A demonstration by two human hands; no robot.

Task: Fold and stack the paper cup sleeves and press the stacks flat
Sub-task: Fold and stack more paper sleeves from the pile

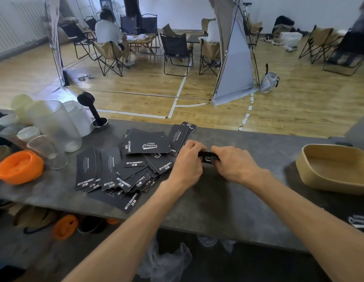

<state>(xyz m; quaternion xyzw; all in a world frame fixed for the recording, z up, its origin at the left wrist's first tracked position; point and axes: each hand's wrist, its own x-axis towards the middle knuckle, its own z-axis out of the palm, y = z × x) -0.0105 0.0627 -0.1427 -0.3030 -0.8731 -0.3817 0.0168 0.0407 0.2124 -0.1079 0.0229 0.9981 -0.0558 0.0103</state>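
I hold one black printed paper cup sleeve point(209, 157) between both hands, just above the grey stone-look counter point(227, 200). My left hand point(188, 159) curls its fingers over the sleeve's left end, and my right hand point(234, 162) pinches the right end from above, so both are closed on it. The sleeve looks partly folded, only a narrow strip with white lettering showing between my knuckles.

What worries me most is the loose heap of black flat paper sleeves point(132, 159) lying right against my left hand. They overlap at all angles, and a careless sweep of my left wrist could push them further apart or slide the nearest ones under the sleeve I am creasing. If my two grips pull unevenly, I judge the fold would come out skewed and the stack would not press flat.

Beyond the heap, well to the left of my left hand, stand frosted clear plastic cups point(53, 127) and an orange round plastic lid point(19, 166); a wide elbow move that way could topple them. To the right of my right hand sits a tan oval tray point(311, 169), well apart. Between it and my hands, and toward me, the counter is bare, giving room to build a stack; the near edge lies under my forearms.
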